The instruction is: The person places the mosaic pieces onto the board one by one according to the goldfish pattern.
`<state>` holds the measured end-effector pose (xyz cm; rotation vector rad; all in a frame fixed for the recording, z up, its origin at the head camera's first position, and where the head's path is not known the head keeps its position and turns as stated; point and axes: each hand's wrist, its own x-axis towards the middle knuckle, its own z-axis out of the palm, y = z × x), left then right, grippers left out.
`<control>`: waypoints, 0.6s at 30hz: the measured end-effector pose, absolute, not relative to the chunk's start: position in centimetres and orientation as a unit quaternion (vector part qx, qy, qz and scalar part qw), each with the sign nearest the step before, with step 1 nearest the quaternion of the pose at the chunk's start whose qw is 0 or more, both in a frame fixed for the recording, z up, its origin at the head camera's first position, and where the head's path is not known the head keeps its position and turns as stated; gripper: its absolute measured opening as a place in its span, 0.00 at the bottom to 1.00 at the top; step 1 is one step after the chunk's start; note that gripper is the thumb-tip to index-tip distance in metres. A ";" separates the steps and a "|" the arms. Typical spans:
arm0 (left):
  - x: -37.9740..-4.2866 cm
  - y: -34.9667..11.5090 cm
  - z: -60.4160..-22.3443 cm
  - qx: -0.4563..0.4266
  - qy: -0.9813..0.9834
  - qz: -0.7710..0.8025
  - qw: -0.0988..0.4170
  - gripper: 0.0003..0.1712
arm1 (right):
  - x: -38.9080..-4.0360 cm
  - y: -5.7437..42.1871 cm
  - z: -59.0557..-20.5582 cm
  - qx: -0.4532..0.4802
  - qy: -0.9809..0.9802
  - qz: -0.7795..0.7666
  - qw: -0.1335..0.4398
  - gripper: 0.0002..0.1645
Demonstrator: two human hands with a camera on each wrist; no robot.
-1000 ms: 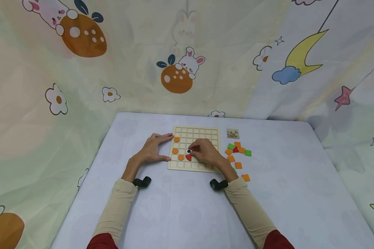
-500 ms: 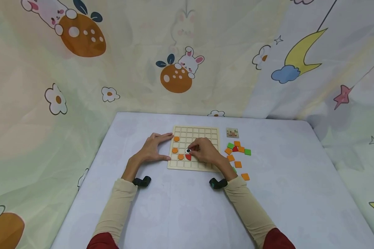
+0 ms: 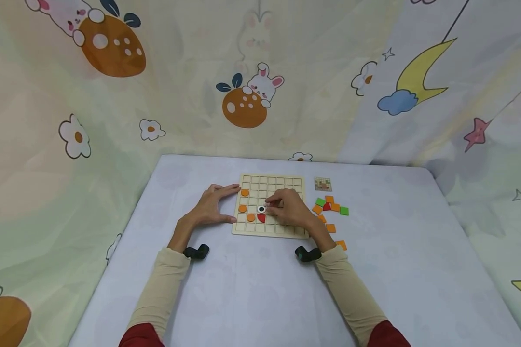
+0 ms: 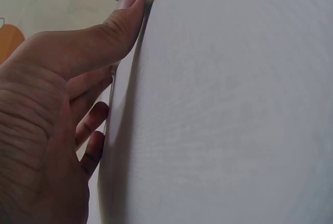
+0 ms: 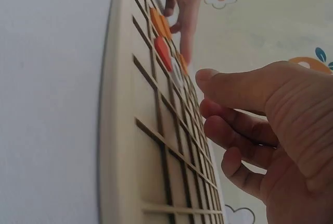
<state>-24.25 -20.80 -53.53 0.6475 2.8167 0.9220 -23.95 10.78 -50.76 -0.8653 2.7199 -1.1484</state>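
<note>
White disc [image 3: 261, 209] on gridded board [image 3: 255, 194]

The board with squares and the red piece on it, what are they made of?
The board looks like wood with a smooth, dull finish: it is pale tan, with a thick, plain edge and no shine. The red piece could be painted wood or plastic; its colour looks even, but it is too small to tell which.

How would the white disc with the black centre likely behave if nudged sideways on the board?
The white disc looks small and thin, so probably light. It appears to lie flat, so rolling or tipping seems unlikely. The gridded board looks ridged and might check its slide.
</note>
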 end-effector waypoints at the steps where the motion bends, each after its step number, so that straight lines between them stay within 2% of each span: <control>1: -24.3 -20.8 -53.5 0.213 0.927 0.303 0.053 0.62 | -23.9 11.1 -50.5 -0.282 0.882 -0.376 0.029 0.13; 18: -24.0 -20.7 -53.4 0.215 0.928 0.299 0.049 0.62 | -24.2 20.3 -48.6 -0.198 0.904 -0.378 -0.007 0.18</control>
